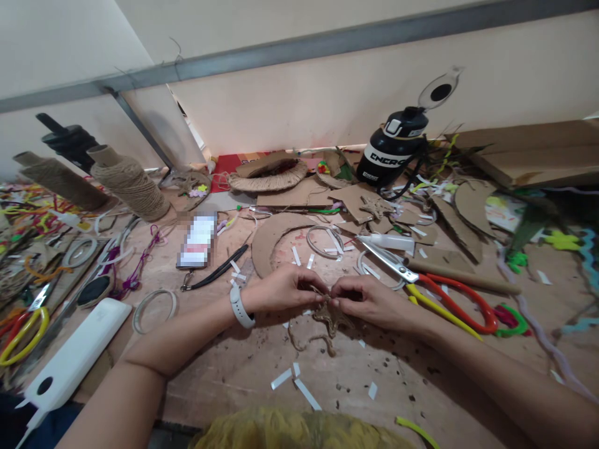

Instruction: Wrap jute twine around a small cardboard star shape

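Near the front middle of the table, a brown twine star (pixel 333 318) is between my hands. My left hand (pixel 285 288) pinches its upper left part, fingers closed. My right hand (pixel 362 300) pinches the star's top from the other side, thumb and fingertips pressed together. A loose tail of twine (pixel 304 342) curls on the table below the star. Just beyond my hands lies a cardboard crescent (pixel 264 243). Right of my right hand are scissors (pixel 449 299) with red-orange handles, blades partly over a white ring.
Two twine spools (pixel 128 184) stand at the back left, a black bottle (pixel 390 149) with its lid up at the back right. A phone (pixel 199 240), a white power strip or device (pixel 77 355), cardboard pieces (pixel 294 193) and paper strips (pixel 306 394) lie around.
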Demonstrator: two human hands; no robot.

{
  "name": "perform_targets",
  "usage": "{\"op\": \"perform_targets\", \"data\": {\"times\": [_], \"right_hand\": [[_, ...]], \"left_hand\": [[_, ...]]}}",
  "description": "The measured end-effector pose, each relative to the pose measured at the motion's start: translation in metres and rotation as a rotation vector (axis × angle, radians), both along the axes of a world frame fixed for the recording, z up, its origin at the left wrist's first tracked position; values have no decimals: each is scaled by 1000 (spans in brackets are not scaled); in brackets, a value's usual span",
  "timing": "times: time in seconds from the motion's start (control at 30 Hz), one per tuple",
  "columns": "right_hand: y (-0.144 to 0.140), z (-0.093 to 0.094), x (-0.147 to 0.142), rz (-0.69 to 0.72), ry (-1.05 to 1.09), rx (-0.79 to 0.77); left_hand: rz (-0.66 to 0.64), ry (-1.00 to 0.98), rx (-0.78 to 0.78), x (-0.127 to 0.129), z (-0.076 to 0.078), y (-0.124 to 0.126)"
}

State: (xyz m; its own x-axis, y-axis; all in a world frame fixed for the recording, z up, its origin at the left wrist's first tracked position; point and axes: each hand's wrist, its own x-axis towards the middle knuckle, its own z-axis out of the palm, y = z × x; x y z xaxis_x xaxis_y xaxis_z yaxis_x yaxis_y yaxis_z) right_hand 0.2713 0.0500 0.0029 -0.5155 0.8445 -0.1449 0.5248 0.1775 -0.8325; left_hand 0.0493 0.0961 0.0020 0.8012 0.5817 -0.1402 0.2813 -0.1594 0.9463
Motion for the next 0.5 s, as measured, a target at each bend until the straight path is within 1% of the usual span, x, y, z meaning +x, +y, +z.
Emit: {"op": "perform_targets", "data": {"times": [0.17,0.3,0.4,0.5], "right_hand": [[-2,-2,-2,-14,-12,-10],[-3,-6,-2,-27,-65,33],[-3,-10,-2,-71,-110,89],[-3,-12,-1,-130,-117,142]], "left_hand": [[19,-18,-31,2,-1,-1],[18,-6,5,3,-2,-2],[36,37,101,3,1,-5],[95,131,305,2,11,-12]]}}
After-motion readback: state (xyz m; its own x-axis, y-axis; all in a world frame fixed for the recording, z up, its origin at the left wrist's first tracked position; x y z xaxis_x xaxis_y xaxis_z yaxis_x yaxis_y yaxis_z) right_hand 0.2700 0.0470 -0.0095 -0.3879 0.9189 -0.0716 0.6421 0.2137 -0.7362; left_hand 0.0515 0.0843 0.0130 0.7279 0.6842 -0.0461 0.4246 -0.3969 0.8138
